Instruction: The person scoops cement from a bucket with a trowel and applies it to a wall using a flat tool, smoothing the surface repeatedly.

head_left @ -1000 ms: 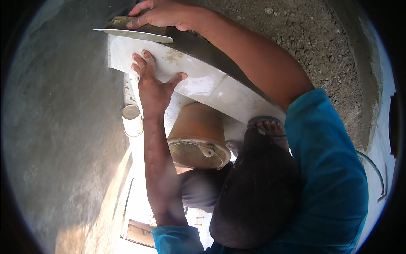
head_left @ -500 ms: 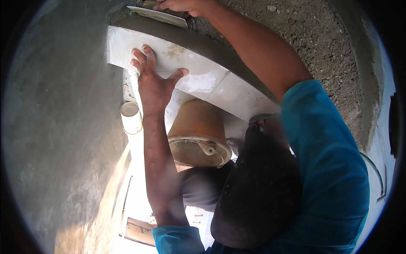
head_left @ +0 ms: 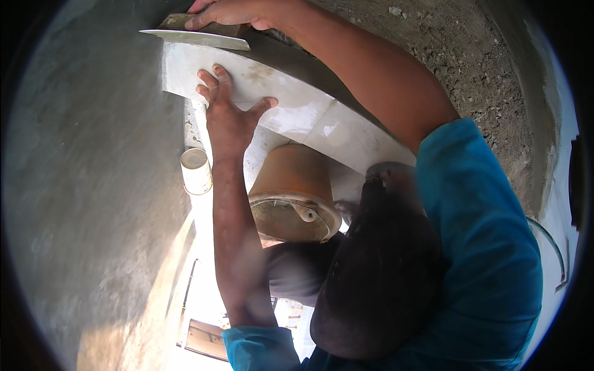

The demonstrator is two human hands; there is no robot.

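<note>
At eleven o'clock, close to the upper rim of the view, the trowel (head_left: 198,39) stands at the far edge of the pale tile (head_left: 318,120), beside the grey wall (head_left: 93,123). The right hand (head_left: 232,12) grips its brown back; the left hand (head_left: 229,123), nearer to the centre, rests open upon the tile, fingers spread. I judge the trowel rather light, its blade thin and stiff, perhaps slippery when wet, so one should hold the back. Compared with half a second ago, the trowel is shifted toward eight o'clock, while the left hand keeps almost the same place.
</note>
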